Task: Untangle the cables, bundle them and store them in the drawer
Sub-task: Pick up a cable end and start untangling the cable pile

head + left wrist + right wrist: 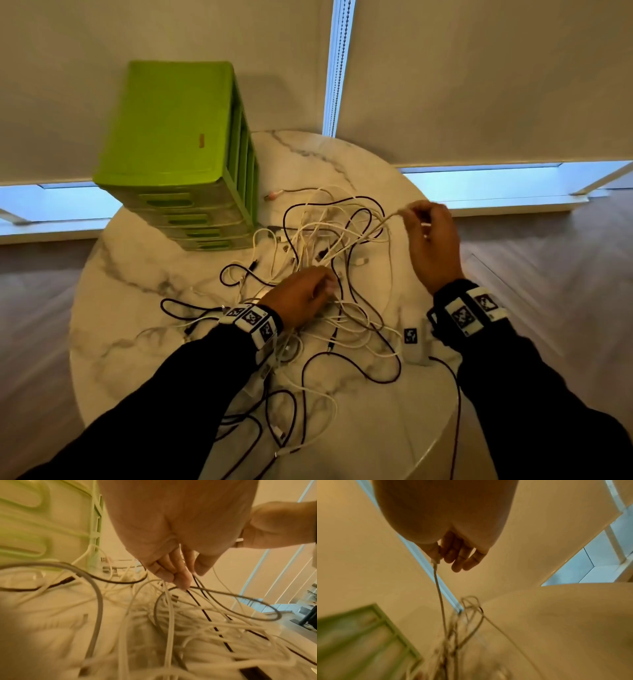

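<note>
A tangle of white and black cables [329, 260] lies spread over the round marble table [144, 274]. My left hand [301, 294] is down in the heap, its fingers [176, 577] curled round several strands, white and dark. My right hand [428, 233] is raised above the right side of the pile and pinches the plug end of a white cable [435, 561], which runs taut down into the tangle [452, 635]. The green drawer unit [178, 144] stands at the table's back left with all its drawers closed.
Loose cable loops [284, 418] trail to the table's near edge. A small white tagged device [414, 342] lies near my right wrist. Window blinds and a bead chain [339, 68] hang behind the table. Wooden floor surrounds it.
</note>
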The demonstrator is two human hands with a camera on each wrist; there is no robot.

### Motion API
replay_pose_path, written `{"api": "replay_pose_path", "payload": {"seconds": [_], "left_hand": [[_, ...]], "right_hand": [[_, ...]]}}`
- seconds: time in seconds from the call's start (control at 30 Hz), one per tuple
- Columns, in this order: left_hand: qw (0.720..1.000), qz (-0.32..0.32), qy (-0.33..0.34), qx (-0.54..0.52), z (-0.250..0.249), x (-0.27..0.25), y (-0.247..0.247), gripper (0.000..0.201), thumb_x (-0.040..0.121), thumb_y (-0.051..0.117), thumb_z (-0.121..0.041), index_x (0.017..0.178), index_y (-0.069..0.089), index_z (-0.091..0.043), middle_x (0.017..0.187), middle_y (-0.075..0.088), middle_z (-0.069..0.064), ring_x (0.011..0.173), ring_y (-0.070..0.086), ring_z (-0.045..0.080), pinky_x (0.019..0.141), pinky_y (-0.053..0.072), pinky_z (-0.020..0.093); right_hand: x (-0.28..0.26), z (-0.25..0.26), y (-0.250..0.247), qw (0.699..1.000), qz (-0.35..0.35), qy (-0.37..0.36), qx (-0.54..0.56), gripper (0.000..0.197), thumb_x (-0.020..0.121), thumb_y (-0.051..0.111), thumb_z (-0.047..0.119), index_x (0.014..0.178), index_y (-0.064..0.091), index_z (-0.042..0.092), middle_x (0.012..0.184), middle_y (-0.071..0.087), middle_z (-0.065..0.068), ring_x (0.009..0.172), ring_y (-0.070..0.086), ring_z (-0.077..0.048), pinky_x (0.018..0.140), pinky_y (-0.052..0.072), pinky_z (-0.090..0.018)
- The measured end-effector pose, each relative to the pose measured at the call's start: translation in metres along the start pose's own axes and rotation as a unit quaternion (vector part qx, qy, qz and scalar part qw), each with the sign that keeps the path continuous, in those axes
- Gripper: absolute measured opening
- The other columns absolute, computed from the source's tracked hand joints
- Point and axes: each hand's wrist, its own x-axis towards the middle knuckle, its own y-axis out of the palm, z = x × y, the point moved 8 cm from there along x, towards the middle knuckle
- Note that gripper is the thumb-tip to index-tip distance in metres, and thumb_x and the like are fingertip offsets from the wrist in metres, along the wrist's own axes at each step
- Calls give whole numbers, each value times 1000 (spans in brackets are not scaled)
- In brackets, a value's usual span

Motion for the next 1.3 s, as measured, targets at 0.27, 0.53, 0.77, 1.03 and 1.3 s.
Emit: {"api": "replay_pose_path", "payload": {"seconds": [0.27,0.53,0.77,1.03,1.3], "left_hand": [[990,-115,63,-48,-49,-2,-47,53,92,62,-49,138,41,-33,128,39,-7,101,53,5,86,50,23],[981,-167,76,-62,-22,-34,-45,37,106,37,-42,112,69,-24,111,55,-5,110,52,8,98,43,32],[955,-217,70,-189,-43,-75,-86,40,106,30,-39,96,67,-25,93,66,-12,103,62,7,95,46,26],[783,-334,104,-515,-42,-113,-178,52,109,27,-36,62,46,-23,55,38,-3,51,39,15,60,49,33],[940,-95,-113,-309,-40,-90,-65,50,107,33,-43,96,69,-10,90,76,3,67,59,7,63,46,18]], "right_hand": [[-46,95,43,961,242,-103,81,8,96,65,14,102,65,17,98,69,7,95,65,-7,88,49,-21],[-80,46,90,945,287,56,145,19,101,54,20,119,56,18,112,63,3,105,61,-7,92,49,-23],[-96,-8,132,891,430,-77,-125,15,100,55,26,94,63,15,83,53,6,75,49,-12,72,37,-30],[-54,-37,73,898,399,5,-183,39,98,36,53,74,53,27,84,62,-1,81,57,-22,78,40,-32],[-81,77,88,902,387,-94,-167,41,105,35,48,77,57,28,70,60,6,66,57,-14,68,44,-32]]}}
